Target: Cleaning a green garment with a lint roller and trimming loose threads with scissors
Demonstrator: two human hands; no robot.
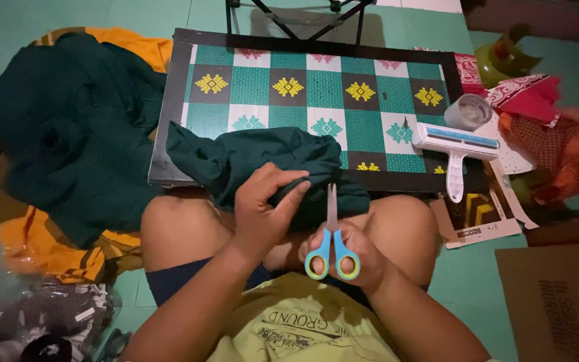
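Observation:
A dark green garment (256, 157) lies bunched at the near edge of a low table with a patterned teal, black and white top (316, 87), and spills onto my lap. My left hand (263, 208) pinches a fold of this cloth. My right hand (356, 255) holds small scissors with blue and yellow handles (332, 245), blades pointing up toward the fold, close to my left fingers. I sit on the floor with my bare knees against the table.
A white and blue lint roller tool (456, 144) and a roll of tape (469, 110) lie at the table's right edge. A pile of dark green and orange cloth (61, 141) is on the left. Red fabrics (544, 127) and cardboard (557, 302) sit on the right.

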